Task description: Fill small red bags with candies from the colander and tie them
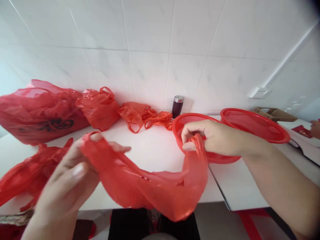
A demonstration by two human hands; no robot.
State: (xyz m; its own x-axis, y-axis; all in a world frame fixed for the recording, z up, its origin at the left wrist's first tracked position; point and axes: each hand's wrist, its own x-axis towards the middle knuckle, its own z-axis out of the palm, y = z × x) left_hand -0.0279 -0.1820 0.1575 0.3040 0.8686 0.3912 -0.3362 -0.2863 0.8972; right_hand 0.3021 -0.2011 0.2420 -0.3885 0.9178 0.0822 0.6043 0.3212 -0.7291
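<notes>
A red plastic bag (155,186) is stretched between my two hands above the table's front edge, its middle sagging in a curve. At one end, its handle loops over the fingers of my left hand (75,176), whose thumb stands apart. My right hand (200,135) is closed around the gathered handle at the other end, in front of a red mesh basket (178,128). A crumpled pile of red bags (37,170) lies beside my left hand, partly hidden by it.
Along the tiled wall stand a large stuffed red bag (40,115), a smaller full one (100,111), crumpled red bags (137,113) and a dark tumbler (177,107). Right are a second red basket (255,125), a cardboard box (280,115) and part of another person's hand (315,128).
</notes>
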